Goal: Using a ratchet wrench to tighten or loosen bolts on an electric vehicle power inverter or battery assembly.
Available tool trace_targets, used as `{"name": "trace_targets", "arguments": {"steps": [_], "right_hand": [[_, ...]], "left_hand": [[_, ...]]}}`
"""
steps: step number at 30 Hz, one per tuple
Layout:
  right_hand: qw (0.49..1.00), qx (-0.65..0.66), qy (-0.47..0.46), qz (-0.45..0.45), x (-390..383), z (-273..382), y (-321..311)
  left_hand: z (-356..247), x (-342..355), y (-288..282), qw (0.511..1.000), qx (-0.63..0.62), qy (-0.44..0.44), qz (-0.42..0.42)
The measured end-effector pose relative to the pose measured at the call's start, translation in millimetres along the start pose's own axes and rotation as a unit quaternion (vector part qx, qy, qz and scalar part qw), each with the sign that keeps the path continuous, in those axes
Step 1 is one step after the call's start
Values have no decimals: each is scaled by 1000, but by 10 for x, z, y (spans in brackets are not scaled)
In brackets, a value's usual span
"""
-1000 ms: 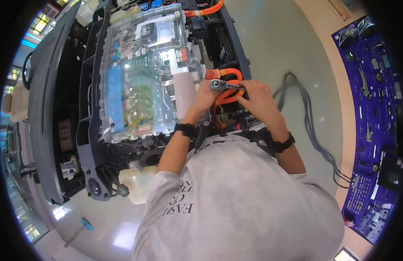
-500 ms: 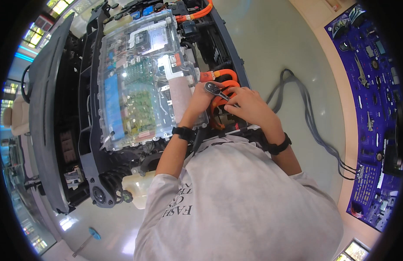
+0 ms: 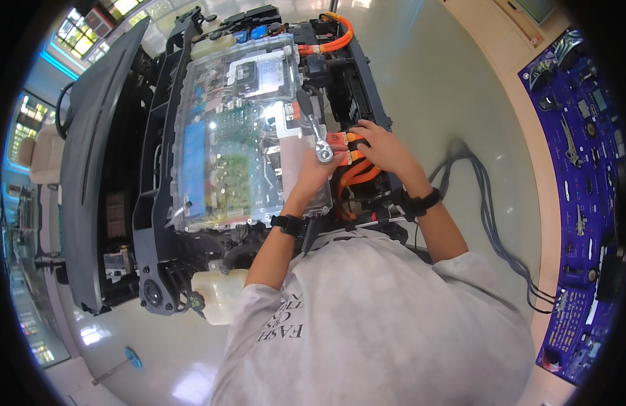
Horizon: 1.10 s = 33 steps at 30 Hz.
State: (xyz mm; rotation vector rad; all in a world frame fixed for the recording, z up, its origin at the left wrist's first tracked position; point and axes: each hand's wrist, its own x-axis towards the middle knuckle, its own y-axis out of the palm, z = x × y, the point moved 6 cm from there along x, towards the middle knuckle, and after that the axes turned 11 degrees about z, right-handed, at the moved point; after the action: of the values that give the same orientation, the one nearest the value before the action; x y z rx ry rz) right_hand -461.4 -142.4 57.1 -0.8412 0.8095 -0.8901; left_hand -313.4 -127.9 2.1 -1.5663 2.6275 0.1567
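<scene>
Ratchet [image 3: 317, 132] has swung round since half a second ago — its handle pointed lower right into your right hand [image 3: 391, 154], now it points up and slightly left, and that hand is off it. Ratchet sits just above centre frame, head low, dark grip over the right edge of the clear-covered electronics box [image 3: 259, 108]. Your left hand [image 3: 315, 172] is at the head end, fingers curled round it, tips partly hidden. Right hand is just right of that, fingers bent over the orange cables [image 3: 360, 174] near their connectors; can't tell whether they grip or only rest there. Black wristbands [image 3: 287, 224] on both wrists. Green circuit board [image 3: 232, 176] shows through the cover, left of your hands. Whitish tank [image 3: 218, 294] at lower left, grey cables [image 3: 489, 210] looped on the floor right of you — purple display board [image 3: 576, 183] along the right edge.
</scene>
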Motion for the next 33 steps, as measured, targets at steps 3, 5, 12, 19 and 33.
{"name": "trace_targets", "arguments": {"steps": [3,5,12,19,33], "right_hand": [[977,177,-111,-34,-157,105,64],[962,251,-110,10,-235,224,73],[958,204,-184,-85,-162,474,-128],[948,144,-280,-46,237,571,24],[989,78,114,50,-179,371,-4]], "left_hand": [[-24,55,24,998,-22,65,15],[48,117,14,994,-28,104,2],[197,217,-8,995,-80,66,12],[208,187,-8,996,-31,82,33],[80,258,122,990,7,123,70]]}}
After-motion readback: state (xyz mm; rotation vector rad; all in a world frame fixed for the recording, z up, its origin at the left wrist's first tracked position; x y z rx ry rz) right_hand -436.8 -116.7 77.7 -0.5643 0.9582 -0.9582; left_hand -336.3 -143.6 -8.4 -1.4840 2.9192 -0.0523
